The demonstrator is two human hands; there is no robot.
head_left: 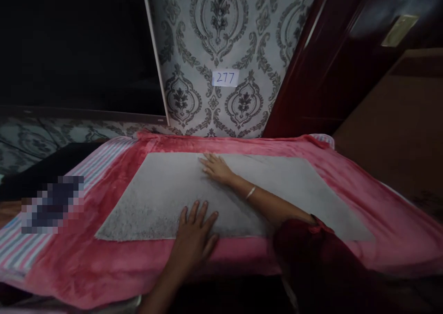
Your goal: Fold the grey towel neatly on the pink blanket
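Observation:
A large grey-white sheet [277, 180], of a material I cannot make out, lies flat on a pink plush blanket [346, 171]. Dark specks show along its left part. My left hand [195, 231] rests over the sheet's near edge, fingers spread and pointing away from me. Farther back, my right hand [216, 167] lies flat near the sheet's far edge, its fingers stretched to the left. A light bangle circles the right wrist. Neither hand holds anything.
Under the blanket is a striped cloth [93, 161], with a pixelated dark object [55, 205] at left. Behind stand a large dark screen [79, 46], a patterned wall with a paper label [225, 77] reading 277, and a dark red door [346, 41]. A brown panel rises at right.

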